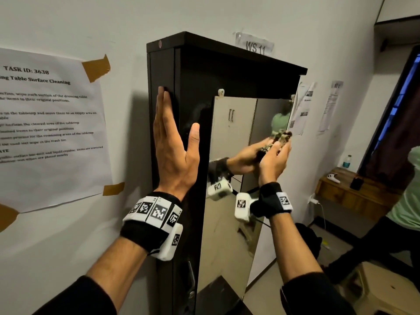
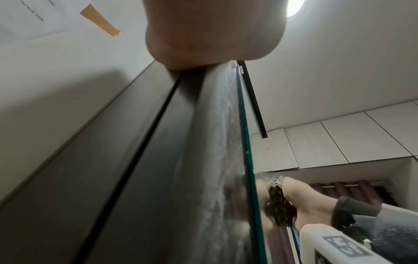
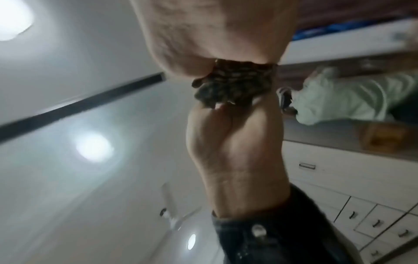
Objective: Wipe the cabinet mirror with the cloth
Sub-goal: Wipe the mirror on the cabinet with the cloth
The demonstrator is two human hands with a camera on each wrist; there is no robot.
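Note:
A tall black cabinet [image 1: 193,71] stands against the wall with a long mirror [image 1: 229,223] on its front. My left hand [image 1: 172,142] lies flat on the cabinet's left side, fingers straight and pointing up, thumb spread onto the front. In the left wrist view its palm [image 2: 214,30] rests on the cabinet edge beside the mirror's glass edge [image 2: 246,160]. My right hand [image 1: 275,158] holds a bunched dark patterned cloth [image 1: 281,135] against the mirror near its upper right edge. The cloth [image 3: 237,84] sits squeezed between the hand [image 3: 214,35] and its reflection.
A taped instruction sheet [image 1: 52,123] hangs on the wall to the left. A label [image 1: 255,45] is stuck above the cabinet. To the right are a wooden shelf [image 1: 354,189] with a bottle [image 1: 347,161], a person in a green shirt [image 1: 406,201] and a stool [image 1: 386,289].

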